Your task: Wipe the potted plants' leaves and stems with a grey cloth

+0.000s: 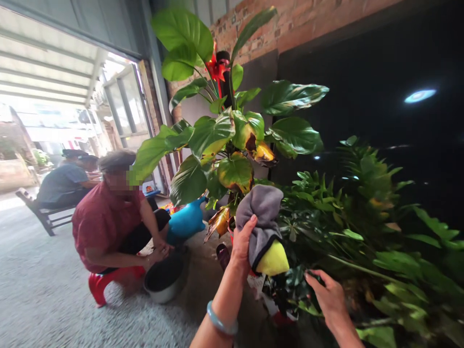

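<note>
My left hand is raised and closed on a grey cloth with a yellow underside, held in front of a tall potted plant with big green and yellowing leaves. A pale bangle sits on that wrist. My right hand reaches low into the dark glossy leaves at the plant's foot, with its fingers pinched on a leaf edge. Fern-like green foliage spreads to the right of both hands.
A person in a red shirt crouches on a red stool at the left, hands over a dark round basin. A blue watering can stands behind. Another person sits on a bench near the open doorway. A brick wall rises behind.
</note>
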`<state>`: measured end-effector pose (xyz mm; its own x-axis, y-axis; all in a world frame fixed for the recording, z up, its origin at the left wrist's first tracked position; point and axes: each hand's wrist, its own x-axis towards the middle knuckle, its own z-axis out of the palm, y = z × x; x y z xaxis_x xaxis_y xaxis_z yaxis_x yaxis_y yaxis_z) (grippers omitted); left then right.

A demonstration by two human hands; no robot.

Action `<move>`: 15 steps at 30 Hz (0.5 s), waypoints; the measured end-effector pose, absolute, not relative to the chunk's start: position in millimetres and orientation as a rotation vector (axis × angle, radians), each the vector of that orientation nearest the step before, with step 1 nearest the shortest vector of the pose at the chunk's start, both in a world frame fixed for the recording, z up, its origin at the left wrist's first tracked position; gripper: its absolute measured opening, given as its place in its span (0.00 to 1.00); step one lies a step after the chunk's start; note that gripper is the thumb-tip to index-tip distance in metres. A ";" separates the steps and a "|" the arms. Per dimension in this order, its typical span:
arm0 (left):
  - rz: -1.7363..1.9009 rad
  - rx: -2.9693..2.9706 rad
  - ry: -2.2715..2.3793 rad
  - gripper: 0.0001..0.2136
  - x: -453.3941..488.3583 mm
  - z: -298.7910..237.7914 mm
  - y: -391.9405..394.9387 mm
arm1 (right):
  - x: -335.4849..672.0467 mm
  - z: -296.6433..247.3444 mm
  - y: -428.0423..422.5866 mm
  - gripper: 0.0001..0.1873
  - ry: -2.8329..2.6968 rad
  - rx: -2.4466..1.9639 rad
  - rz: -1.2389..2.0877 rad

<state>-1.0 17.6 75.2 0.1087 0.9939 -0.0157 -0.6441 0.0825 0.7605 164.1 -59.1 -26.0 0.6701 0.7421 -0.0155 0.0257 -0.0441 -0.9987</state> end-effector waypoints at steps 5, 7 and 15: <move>1.154 0.819 0.805 0.24 4.9 20.9 8.8 | 182.7 -36.7 -65.1 0.15 -0.498 -1.475 0.691; 0.969 0.837 0.781 0.22 -2.9 -10.0 -0.4 | 192.8 -42.8 -66.0 0.14 -0.450 -1.471 0.682; 1.003 0.772 0.565 0.24 -12.3 48.2 8.4 | 198.7 -58.6 -63.4 0.16 -0.442 -1.380 0.763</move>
<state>-12.3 8.4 48.2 0.4371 0.8965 -0.0720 -0.5258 0.3196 0.7882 198.7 -63.4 -58.6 0.6906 0.7075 -0.1501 -0.2227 0.0106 -0.9748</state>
